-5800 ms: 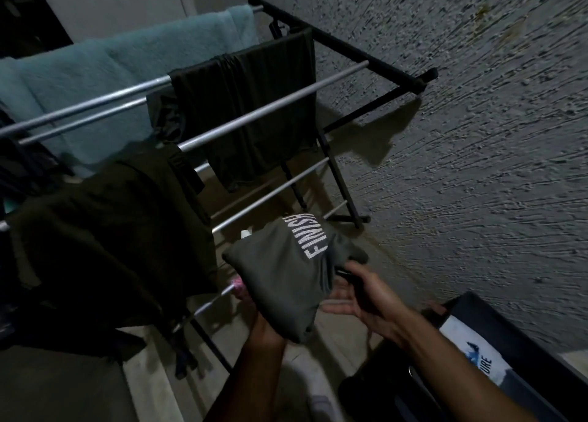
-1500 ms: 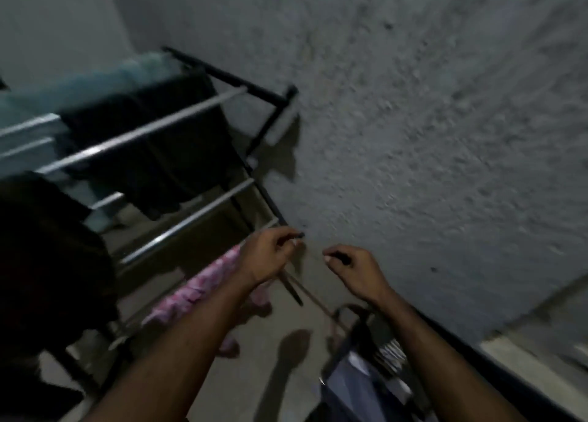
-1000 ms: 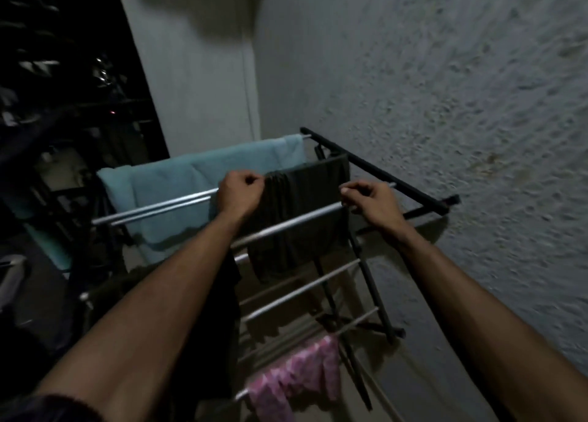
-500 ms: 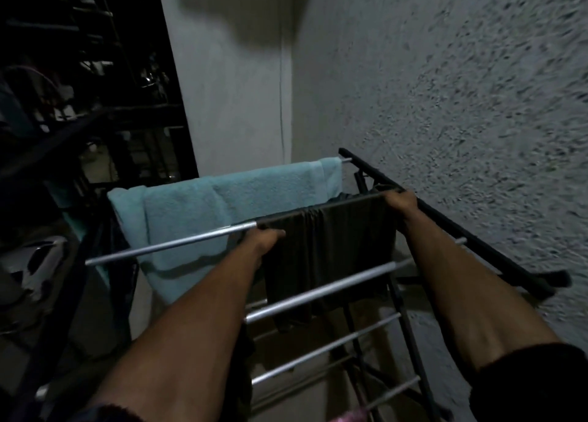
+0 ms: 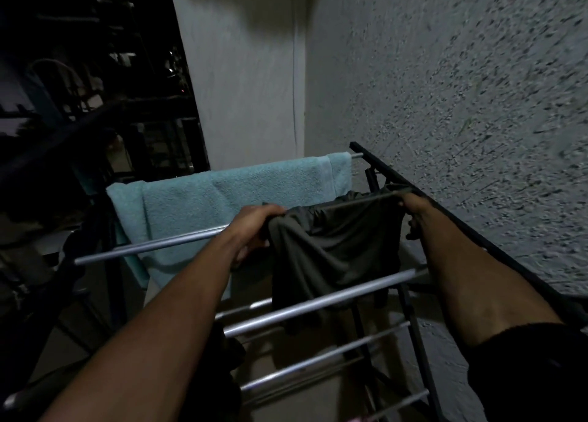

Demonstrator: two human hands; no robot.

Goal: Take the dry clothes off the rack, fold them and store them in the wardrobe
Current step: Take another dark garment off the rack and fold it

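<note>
My left hand and right hand are clamped on the top corners of the olive garment, which hangs over a rack rail beside the teal towel. I judge I'm at the take-off step; next I must lift it clear of the rails.

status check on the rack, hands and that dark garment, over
Left hand and right hand each have a grip on the dark olive garment, top edge bunched. Lower part hangs behind a silver rail. Teal towel behind, clear.

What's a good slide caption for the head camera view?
Both hands, left and right, grip a dark olive garment on the drying rack.
</note>
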